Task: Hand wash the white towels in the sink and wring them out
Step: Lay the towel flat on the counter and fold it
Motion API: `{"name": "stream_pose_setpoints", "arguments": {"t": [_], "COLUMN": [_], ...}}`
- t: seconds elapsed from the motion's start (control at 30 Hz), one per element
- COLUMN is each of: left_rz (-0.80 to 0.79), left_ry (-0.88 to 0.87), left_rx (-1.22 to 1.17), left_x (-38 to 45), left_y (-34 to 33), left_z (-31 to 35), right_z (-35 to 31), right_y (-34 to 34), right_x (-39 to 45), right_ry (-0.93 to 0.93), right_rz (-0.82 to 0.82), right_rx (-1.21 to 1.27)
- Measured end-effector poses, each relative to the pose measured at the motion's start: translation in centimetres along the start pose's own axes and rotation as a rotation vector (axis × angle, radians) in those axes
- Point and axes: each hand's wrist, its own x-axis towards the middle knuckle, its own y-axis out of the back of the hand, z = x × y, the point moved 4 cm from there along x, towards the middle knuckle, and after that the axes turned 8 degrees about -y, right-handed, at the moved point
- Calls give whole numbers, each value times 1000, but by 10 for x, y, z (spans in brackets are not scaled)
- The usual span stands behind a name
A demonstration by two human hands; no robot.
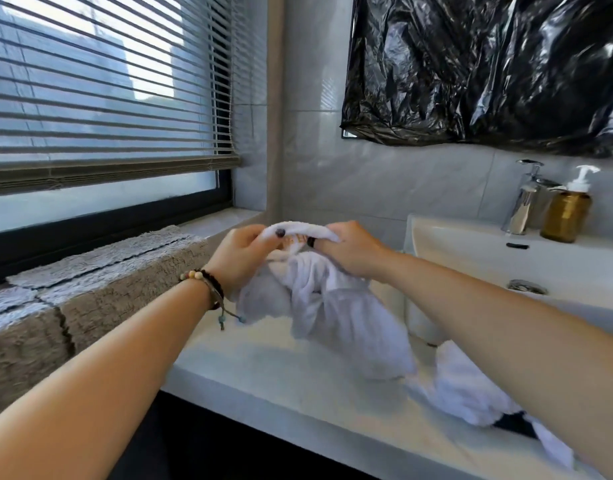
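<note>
A white towel (332, 306) hangs bunched above the white counter (263, 362), left of the sink (505, 265). My left hand (242, 258) pinches its top edge, with the thumb on the hem. My right hand (350, 251) grips the same edge right beside it, fingers curled round the cloth. The towel's lower part trails down to the counter's front edge, partly hidden behind my right forearm.
A chrome tap (525, 199) and an amber pump bottle (566, 213) stand at the sink's back rim. Grey-brown mats (90, 271) are draped over the ledge under the window with blinds. A black plastic sheet (488, 67) covers the wall above the sink.
</note>
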Motion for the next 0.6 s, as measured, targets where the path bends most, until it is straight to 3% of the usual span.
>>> {"name": "stream_pose_setpoints", "arguments": {"t": [0.07, 0.1, 0.23, 0.3, 0.4, 0.5, 0.6], "left_rz": [-73, -158, -506, -582, -601, -567, -495], "left_ry": [-33, -50, -80, -78, -99, -58, -127], "left_rx": [-167, -135, 390, 407, 403, 375, 574], "left_x": [4, 6, 11, 11, 6, 6, 24], "left_y": [17, 25, 47, 55, 65, 71, 67], "left_z": [27, 39, 74, 82, 92, 101, 104], "right_z": [-21, -29, -47, -51, -59, -62, -59], "right_y": [24, 35, 61, 61, 60, 66, 76], "right_x": [-12, -19, -46, -58, -67, -62, -50], "right_ry": [42, 38, -32, -18, 10, -87, -106], "right_rz": [-73, -117, -282, -316, -376, -369, -248], "right_rx": [-63, -112, -310, -332, -112, 127, 8]}}
